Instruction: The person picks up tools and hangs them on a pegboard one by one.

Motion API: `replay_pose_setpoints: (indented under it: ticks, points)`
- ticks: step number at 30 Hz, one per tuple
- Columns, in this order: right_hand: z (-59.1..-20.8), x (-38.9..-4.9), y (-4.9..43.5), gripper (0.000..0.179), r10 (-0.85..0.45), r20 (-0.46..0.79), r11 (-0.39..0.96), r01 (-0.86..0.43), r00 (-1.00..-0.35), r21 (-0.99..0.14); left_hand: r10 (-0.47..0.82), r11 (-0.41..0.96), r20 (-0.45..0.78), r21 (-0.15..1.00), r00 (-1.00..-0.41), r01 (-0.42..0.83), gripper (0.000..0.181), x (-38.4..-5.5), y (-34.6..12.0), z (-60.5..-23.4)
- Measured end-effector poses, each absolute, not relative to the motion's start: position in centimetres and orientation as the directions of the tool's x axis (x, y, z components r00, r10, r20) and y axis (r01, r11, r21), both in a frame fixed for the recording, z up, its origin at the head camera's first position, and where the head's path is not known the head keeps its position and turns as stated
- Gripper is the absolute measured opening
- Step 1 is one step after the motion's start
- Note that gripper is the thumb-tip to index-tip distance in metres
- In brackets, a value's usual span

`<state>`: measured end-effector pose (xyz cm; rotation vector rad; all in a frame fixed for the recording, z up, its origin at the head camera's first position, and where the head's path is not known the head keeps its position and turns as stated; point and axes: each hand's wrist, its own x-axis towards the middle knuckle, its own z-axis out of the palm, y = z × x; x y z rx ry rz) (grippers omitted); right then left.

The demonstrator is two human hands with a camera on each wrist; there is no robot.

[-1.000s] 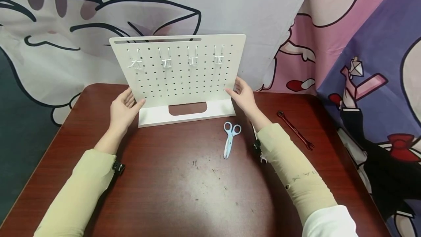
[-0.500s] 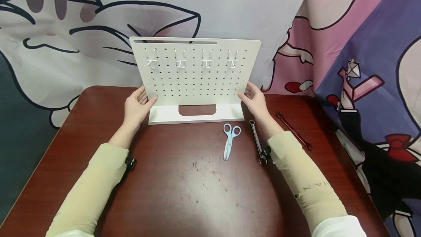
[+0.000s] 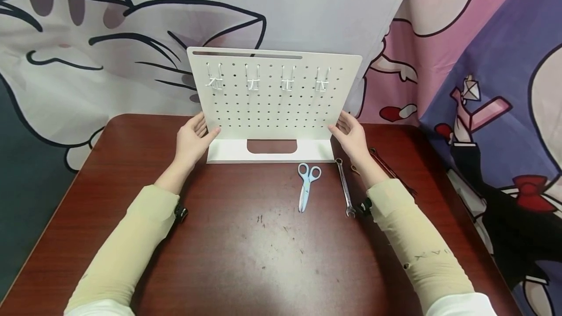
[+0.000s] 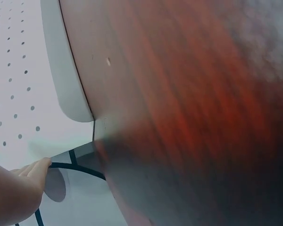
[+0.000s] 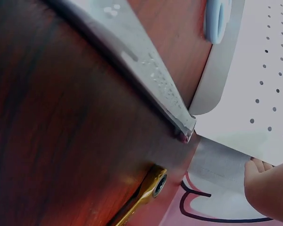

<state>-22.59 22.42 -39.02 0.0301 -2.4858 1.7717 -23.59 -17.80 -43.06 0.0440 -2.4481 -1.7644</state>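
Head view puts the pegboard [image 3: 270, 107] just beyond the table's middle, its perforated panel leaning back above a flat base [image 3: 272, 158], with your two hands at its side edges. Your left hand [image 3: 191, 141] has its thumb on the front face by the lower left edge, the fingers going round behind, so the edge is lightly pinched; your right hand [image 3: 352, 138] grips the opposite edge the same way. Both wrist views show only part of each hand, so how firmly the fingers press you cannot tell.

You seem to be sliding and squaring the stand on the table [image 3: 263, 252]. Push evenly from both sides — low, near the base, as you have it — and the panel should be less likely to twist. Keep the motion smooth so the small white hooks [image 3: 253, 85] don't swing or drop. Mind the front right corner: the silver wrench [image 3: 345, 189] has its ring end just beside it, and the scissors [image 3: 306, 187] have their handles close to the base's front edge. The red wrench [image 3: 388, 166] is partly behind your right arm.

Compared with a second ago, the board stands farther right and its front edge, slanted then, runs nearly level — your arms have shifted right with it. The silver wrench, mostly covered then, shows now; the scissors lie where they were.
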Motion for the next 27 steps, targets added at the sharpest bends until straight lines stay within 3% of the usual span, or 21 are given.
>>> replay_pose_setpoints:
  ticks: [13, 27]
  points:
    - [-39.2, -22.8, 22.3, 0.065, 0.062, 0.079, 0.326, -0.055, -0.995, -0.944, -0.008, 0.333, 0.129, 0.935, -0.992, 0.119, 0.061, -23.8, -20.0, -42.3]
    - [-39.2, -22.8, 22.4, 0.064, 0.06, 0.077, 0.325, -0.053, -0.995, -0.944, -0.057, 0.475, 0.293, 0.848, -0.954, 0.232, 0.048, -24.8, -23.6, -37.9]
